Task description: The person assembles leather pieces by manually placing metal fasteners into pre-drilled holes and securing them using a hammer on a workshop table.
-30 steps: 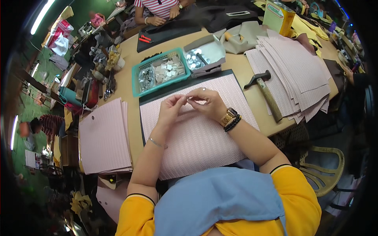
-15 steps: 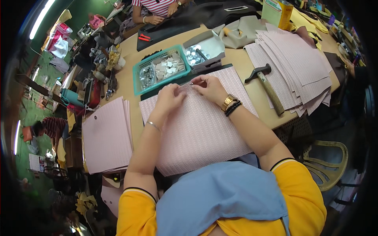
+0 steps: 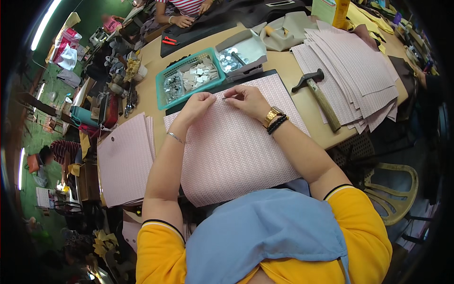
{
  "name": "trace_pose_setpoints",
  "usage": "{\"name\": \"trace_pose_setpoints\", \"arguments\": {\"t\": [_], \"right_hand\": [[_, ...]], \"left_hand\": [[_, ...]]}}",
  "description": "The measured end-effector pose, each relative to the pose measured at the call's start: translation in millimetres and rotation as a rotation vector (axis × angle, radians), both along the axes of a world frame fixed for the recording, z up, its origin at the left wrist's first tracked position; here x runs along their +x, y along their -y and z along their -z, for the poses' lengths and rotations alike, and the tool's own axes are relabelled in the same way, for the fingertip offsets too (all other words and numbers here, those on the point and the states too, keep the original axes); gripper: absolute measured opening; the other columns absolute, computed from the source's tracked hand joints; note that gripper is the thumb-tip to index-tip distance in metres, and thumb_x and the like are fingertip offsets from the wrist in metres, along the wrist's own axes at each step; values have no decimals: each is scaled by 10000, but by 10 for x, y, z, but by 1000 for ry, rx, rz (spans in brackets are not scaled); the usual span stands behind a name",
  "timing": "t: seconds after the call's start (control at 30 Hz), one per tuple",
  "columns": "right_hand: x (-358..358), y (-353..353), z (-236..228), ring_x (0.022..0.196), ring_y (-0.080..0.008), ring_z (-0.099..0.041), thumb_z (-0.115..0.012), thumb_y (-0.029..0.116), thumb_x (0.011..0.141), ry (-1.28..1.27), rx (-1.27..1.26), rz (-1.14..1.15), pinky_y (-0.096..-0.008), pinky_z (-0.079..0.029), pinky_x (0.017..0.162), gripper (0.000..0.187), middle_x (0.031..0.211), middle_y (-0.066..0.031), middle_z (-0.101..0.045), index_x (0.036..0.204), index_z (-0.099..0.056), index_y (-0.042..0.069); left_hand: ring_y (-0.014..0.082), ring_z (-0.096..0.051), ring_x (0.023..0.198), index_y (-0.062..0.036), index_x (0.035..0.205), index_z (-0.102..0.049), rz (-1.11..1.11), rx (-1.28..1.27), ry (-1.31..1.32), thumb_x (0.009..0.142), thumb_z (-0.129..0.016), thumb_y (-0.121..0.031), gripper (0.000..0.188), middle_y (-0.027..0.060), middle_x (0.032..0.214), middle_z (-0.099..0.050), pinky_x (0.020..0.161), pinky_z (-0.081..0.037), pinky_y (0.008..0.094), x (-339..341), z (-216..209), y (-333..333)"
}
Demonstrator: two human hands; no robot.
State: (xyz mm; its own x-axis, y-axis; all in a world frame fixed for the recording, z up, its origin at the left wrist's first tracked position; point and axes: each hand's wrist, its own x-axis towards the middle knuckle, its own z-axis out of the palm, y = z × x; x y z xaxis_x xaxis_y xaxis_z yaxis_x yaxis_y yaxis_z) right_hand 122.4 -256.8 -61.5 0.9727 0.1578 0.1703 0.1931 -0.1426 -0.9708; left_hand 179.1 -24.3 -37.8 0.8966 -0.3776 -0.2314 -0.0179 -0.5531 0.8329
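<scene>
A pale pink sheet with a woven herringbone pattern (image 3: 236, 151) lies in front of me, its near edge reaching over the table edge toward my lap. My left hand (image 3: 199, 107) is at its far edge, thumb and forefinger pressed together; what they hold, if anything, I cannot make out. Just beside it, my right hand (image 3: 249, 101) pinches a small dark metal piece (image 3: 224, 98) between thumb and forefinger, close above the sheet. Under the sheet's far edge shows a dark board (image 3: 268, 73).
Beyond my hands stand a teal basket (image 3: 160, 90) of small pieces and a box (image 3: 257, 59) with shiny discs. At right lie a hammer (image 3: 324, 104) and stacked pink sheets (image 3: 350, 71); another stack (image 3: 125, 161) is at left. A chair (image 3: 406, 175) stands right. Across the table, a person's hand (image 3: 182, 21) works.
My left thumb and forefinger have closed together. My right fingers have shifted slightly left and down, with the small metal piece now showing at their tips. The view has shifted a little.
</scene>
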Motion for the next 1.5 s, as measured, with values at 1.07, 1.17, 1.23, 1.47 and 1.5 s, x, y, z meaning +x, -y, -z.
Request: {"name": "trace_pose_setpoints", "arguments": {"t": [1.07,1.17,1.23,1.47,1.5], "right_hand": [[29,33,59,829,-65,-669,-745,108,965,-4,157,-45,-242,-561,750,219,968,-32,-757,1167,-741,24],[80,44,88,849,-71,-688,-753,114,958,-67,177,-64,-237,-567,756,234,980,-36,-764,1173,-743,22],[64,16,68,892,-97,-719,-766,116,944,-70,160,-80,-250,-586,791,245,1010,-60,-776,1165,-746,12],[104,47,94,926,-112,-727,-789,120,925,-38,172,-80,-257,-590,809,249,1028,-69,-775,1141,-741,5],[103,47,92,920,-99,-717,-781,123,936,-23,157,-82,-247,-583,801,240,1039,-57,-765,1146,-735,14]], "left_hand": [[41,-470,754,-36,1030,-691,-35,-244,110,1074,-584,-236,231,-72,828,-562,664,-399,224,-98,258,97],[60,-510,791,-22,1040,-694,-58,-195,97,1072,-575,-260,267,-47,855,-597,711,-434,246,-107,197,101],[70,-531,826,-15,1047,-694,-72,-191,92,1071,-573,-266,280,-30,883,-619,751,-450,256,-135,232,39],[46,-545,899,-29,1096,-684,-41,-211,35,1098,-549,-257,265,-41,973,-648,842,-452,224,-109,186,83],[45,-545,894,-31,1093,-683,-40,-209,42,1098,-550,-257,263,-42,969,-648,839,-452,222,-105,186,77]]}}
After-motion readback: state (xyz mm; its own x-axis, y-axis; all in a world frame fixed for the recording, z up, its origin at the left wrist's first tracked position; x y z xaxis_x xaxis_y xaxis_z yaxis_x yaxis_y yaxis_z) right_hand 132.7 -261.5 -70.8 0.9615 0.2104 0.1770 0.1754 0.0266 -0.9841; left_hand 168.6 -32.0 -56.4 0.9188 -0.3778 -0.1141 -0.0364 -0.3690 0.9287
